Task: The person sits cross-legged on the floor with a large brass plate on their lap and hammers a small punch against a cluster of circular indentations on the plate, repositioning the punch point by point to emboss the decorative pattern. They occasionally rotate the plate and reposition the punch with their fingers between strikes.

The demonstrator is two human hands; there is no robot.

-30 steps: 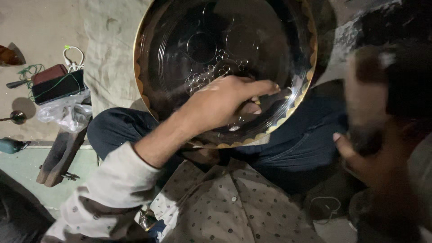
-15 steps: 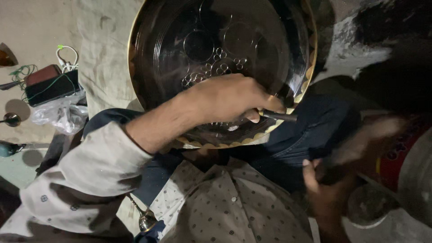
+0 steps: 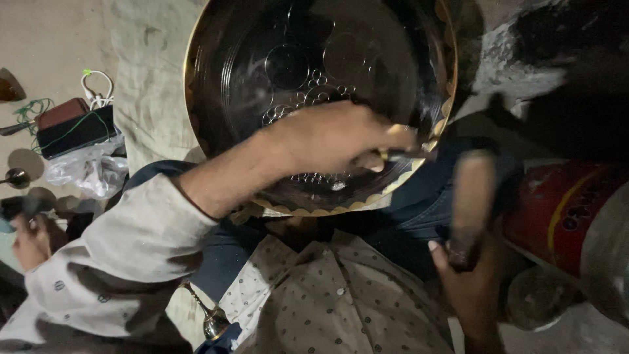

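Note:
A large dark metal plate [image 3: 367, 59] with engraved circles and a scalloped brass rim leans on my lap. My left hand [image 3: 334, 137] lies across its lower part and pinches a thin metal punch [image 3: 406, 155], whose tip rests near the right rim. My right hand [image 3: 468, 292] is low at the right, closed around a mallet [image 3: 473, 196]. The mallet's dark head stands up just right of the plate's edge, a short way from the punch.
A red cylindrical can [image 3: 557, 210] lies at the right. On the floor at the left are a dark box with cables [image 3: 72, 128], a plastic bag [image 3: 92, 172] and a pale cloth [image 3: 151, 72]. What looks like another person's hand [image 3: 29, 239] shows at the far left.
My right hand has swung the mallet down and back up beside the plate's right rim. My left hand has stayed on the plate with the punch.

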